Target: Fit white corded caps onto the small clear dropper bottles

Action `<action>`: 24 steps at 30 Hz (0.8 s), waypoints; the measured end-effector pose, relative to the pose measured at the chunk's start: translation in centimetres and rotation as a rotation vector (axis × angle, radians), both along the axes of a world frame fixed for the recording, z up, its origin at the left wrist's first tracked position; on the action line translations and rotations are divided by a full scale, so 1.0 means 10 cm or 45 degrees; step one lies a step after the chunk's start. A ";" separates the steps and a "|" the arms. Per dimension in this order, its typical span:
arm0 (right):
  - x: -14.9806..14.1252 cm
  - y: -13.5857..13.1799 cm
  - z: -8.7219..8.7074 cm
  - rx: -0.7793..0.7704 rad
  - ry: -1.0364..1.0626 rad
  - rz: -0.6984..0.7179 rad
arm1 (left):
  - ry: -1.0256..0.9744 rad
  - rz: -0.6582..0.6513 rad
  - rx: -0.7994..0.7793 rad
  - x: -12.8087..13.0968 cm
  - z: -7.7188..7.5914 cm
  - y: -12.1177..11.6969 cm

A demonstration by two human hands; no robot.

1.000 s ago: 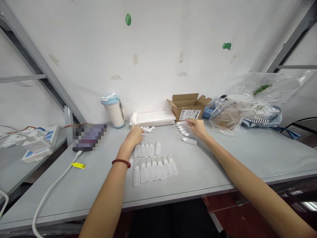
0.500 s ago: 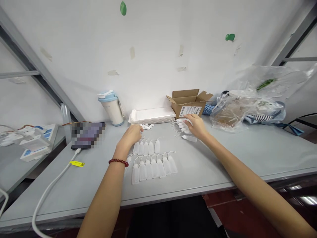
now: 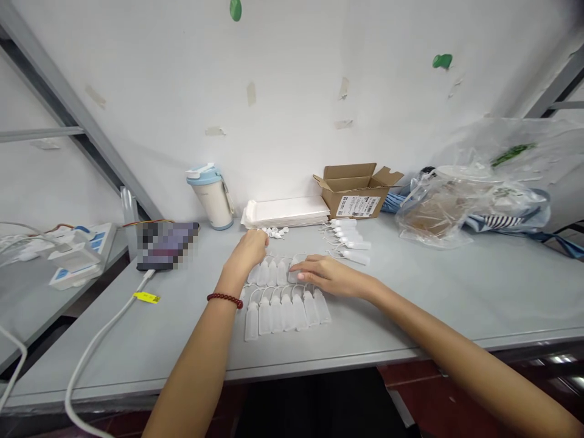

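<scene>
My left hand (image 3: 252, 249) is curled at the back of the table beside a small heap of white caps (image 3: 277, 232); its fingertips are mostly hidden, so what they hold cannot be made out. Stretched across from the right, my right hand (image 3: 328, 275) has its thumb and fingers apart, the fingertips at a small translucent squeeze bottle (image 3: 295, 261) at the right end of the rear row. Several like bottles (image 3: 272, 272) lie left of it. Nearer me is a front row of bottles (image 3: 286, 313) with thin looped straps.
Several capped bottles (image 3: 357, 245) lie at the back right, before an open cardboard box (image 3: 351, 185). A stack of white flat packs (image 3: 287, 212), a tumbler (image 3: 211, 198), a blurred phone-like device (image 3: 168, 244) with a white cable (image 3: 103, 331) and a plastic bag (image 3: 438, 213) stand around.
My right hand has left the bottles by the cardboard box and come left and nearer, to the rear row. My left hand stays by the caps. The view has shifted slightly.
</scene>
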State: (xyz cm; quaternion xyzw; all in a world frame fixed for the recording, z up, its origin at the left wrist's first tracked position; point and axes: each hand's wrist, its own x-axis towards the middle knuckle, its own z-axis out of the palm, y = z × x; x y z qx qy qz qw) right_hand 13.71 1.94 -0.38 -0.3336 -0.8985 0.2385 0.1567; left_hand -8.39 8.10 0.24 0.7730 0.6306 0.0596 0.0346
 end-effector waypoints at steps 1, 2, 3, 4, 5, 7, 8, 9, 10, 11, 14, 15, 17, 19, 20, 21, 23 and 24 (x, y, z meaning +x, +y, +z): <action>-0.01 0.01 -0.01 0.002 -0.007 0.004 | 0.001 0.000 0.000 0.01 -0.01 0.00; -0.01 0.02 -0.02 0.005 -0.009 0.005 | 0.002 -0.001 0.000 0.02 -0.02 -0.01; -0.01 0.02 -0.03 0.010 -0.012 0.001 | 0.000 -0.001 0.001 0.03 -0.02 -0.01; -0.01 0.03 -0.05 0.018 -0.016 -0.012 | -0.002 -0.002 0.002 0.04 -0.03 -0.01; -0.01 0.05 -0.06 0.029 -0.023 -0.030 | -0.004 -0.003 0.005 0.04 -0.03 -0.01; 0.01 0.07 -0.08 0.063 -0.047 -0.066 | -0.012 -0.008 0.018 0.04 -0.03 -0.01; 0.01 0.08 -0.09 0.081 -0.059 -0.080 | -0.015 -0.011 0.030 0.05 -0.02 -0.01; 0.02 0.09 -0.10 0.097 -0.070 -0.091 | -0.016 -0.014 0.042 0.05 0.00 -0.02; 0.03 0.10 -0.10 0.110 -0.078 -0.098 | -0.023 -0.020 0.061 0.07 0.02 -0.03; 0.03 0.10 -0.11 0.119 -0.084 -0.103 | -0.043 -0.030 0.089 0.08 0.04 -0.05; 0.03 0.11 -0.12 0.146 -0.070 -0.122 | -0.211 -0.099 0.198 0.18 0.13 -0.13; 0.03 0.11 -0.12 0.160 -0.055 -0.132 | -0.291 -0.132 0.216 0.22 0.15 -0.15; 0.04 0.12 -0.13 0.193 -0.017 -0.161 | -0.442 -0.184 0.196 0.30 0.19 -0.21; 0.05 0.12 -0.15 0.227 0.017 -0.181 | -0.573 -0.221 0.140 0.36 0.22 -0.24; 0.05 0.13 -0.16 0.244 0.032 -0.185 | -0.632 -0.234 0.113 0.38 0.22 -0.25; 0.06 0.14 -0.16 0.262 0.050 -0.185 | -0.689 -0.245 0.089 0.40 0.23 -0.26; 0.08 0.15 -0.17 0.302 0.100 -0.189 | -0.811 -0.240 0.037 0.42 0.23 -0.27; 0.09 0.16 -0.17 0.324 0.129 -0.198 | -0.878 -0.217 0.006 0.42 0.23 -0.27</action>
